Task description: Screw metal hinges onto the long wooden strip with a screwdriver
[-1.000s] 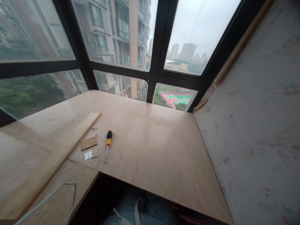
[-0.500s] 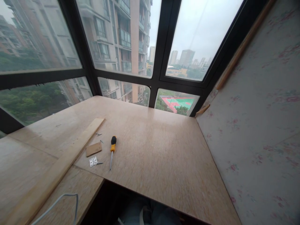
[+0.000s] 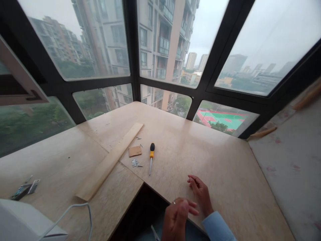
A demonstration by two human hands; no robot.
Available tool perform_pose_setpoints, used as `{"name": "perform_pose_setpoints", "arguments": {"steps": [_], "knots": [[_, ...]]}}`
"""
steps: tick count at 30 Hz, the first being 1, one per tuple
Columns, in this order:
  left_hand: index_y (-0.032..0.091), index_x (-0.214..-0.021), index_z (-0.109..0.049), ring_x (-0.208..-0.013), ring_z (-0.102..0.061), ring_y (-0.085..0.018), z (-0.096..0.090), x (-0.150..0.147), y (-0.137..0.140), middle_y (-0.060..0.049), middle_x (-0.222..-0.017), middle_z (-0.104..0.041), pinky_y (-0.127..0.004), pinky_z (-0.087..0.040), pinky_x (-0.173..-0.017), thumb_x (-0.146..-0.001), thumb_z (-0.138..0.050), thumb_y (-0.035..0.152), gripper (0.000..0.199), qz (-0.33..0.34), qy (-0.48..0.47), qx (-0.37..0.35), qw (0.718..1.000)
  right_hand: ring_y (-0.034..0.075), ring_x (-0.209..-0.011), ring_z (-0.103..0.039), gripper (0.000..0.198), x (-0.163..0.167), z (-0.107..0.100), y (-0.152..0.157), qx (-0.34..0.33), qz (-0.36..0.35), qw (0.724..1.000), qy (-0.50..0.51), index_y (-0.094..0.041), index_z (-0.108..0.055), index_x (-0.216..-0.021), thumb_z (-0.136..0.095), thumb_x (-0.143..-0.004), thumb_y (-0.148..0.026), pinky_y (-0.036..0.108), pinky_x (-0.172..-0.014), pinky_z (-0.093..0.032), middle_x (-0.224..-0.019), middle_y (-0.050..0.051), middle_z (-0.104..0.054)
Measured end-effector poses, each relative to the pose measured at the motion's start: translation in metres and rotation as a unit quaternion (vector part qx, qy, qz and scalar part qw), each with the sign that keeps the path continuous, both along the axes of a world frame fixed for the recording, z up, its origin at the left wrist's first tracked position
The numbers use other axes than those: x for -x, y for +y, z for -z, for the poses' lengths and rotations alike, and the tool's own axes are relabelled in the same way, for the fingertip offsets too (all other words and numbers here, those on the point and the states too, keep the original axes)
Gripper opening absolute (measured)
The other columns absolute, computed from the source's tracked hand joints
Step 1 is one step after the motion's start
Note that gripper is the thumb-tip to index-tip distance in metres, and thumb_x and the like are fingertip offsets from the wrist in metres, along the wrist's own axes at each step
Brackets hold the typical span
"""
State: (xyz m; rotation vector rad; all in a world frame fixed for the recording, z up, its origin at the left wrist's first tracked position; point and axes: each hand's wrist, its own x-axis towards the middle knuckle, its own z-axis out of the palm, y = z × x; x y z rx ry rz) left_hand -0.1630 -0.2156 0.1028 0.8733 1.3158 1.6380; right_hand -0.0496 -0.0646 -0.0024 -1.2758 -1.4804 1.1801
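My left hand (image 3: 177,219) is raised at the bottom centre, with its thumb up and some fingers apart, loosely bent toward the right. A small bright spot shows on it; I cannot tell what it is. Just beyond it, my right hand (image 3: 202,194), in a light blue sleeve (image 3: 218,227), hovers over the wooden-patterned top with fingers loosely curved. No object is visible in either hand. The nearest tool is a yellow-and-black screwdriver (image 3: 151,155), lying to the left of the hands. Beside it lie a metal hinge (image 3: 134,163), a small brown wooden piece (image 3: 135,151) and several screws (image 3: 138,138).
A long wooden board (image 3: 112,159) lies diagonally across the surface (image 3: 213,160). At lower left are a white box (image 3: 27,221), a grey cable (image 3: 72,207) and some metal hardware (image 3: 26,189). Dark window frames stand behind; a papered wall (image 3: 288,174) is on the right.
Both my hands have come into view at the bottom. The view has turned left, so the white box and hardware now show. The screwdriver, hinge and board appear unmoved on the surface.
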Motion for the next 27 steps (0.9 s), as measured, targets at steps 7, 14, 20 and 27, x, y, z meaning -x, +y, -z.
{"name": "perform_pose_setpoints", "arguments": {"steps": [7,14,20,27], "knots": [[0.018,-0.061,-0.07,-0.088,-0.064,-0.027,0.016,0.046,0.062,-0.014,-0.09,-0.072,-0.039,-0.046,-0.078,-0.087,-0.04,0.044,0.047,-0.087,-0.121,0.06,0.987,0.022,-0.062,-0.066,0.051,0.009,0.004,0.014,0.015,0.074,0.991,-0.114,-0.013,-0.069,-0.101,-0.054,-0.075,-0.054,0.027,-0.044,-0.048,-0.077,0.01,-0.071],[0.014,-0.08,-0.069,-0.08,-0.061,-0.022,0.043,0.104,0.113,-0.013,-0.09,-0.071,-0.034,-0.045,-0.07,-0.084,-0.041,0.039,0.038,-0.23,-0.095,0.07,0.966,0.021,-0.061,-0.065,0.051,0.008,0.008,0.014,0.021,0.093,0.987,-0.132,-0.013,-0.069,-0.101,-0.054,-0.074,-0.054,0.025,-0.042,-0.047,-0.076,0.009,-0.07],[0.018,-0.077,-0.063,-0.079,-0.061,-0.02,0.091,0.106,0.122,-0.007,-0.08,-0.069,-0.031,-0.043,-0.072,-0.087,-0.039,0.031,0.029,-0.167,0.113,0.09,0.975,0.02,-0.06,-0.063,0.049,0.013,0.005,0.014,0.022,0.097,0.985,-0.142,-0.014,-0.068,-0.101,-0.053,-0.075,-0.052,0.024,-0.04,-0.046,-0.074,0.008,-0.069],[0.018,-0.072,-0.064,-0.074,-0.06,-0.022,0.101,0.082,0.122,-0.008,-0.076,-0.069,-0.034,-0.034,-0.071,-0.091,-0.04,0.025,0.031,-0.085,0.417,0.115,0.897,0.019,-0.058,-0.062,0.046,0.013,0.004,0.012,0.016,0.109,0.986,-0.126,-0.014,-0.069,-0.1,-0.054,-0.077,-0.051,0.023,-0.037,-0.044,-0.073,0.008,-0.068]]}}
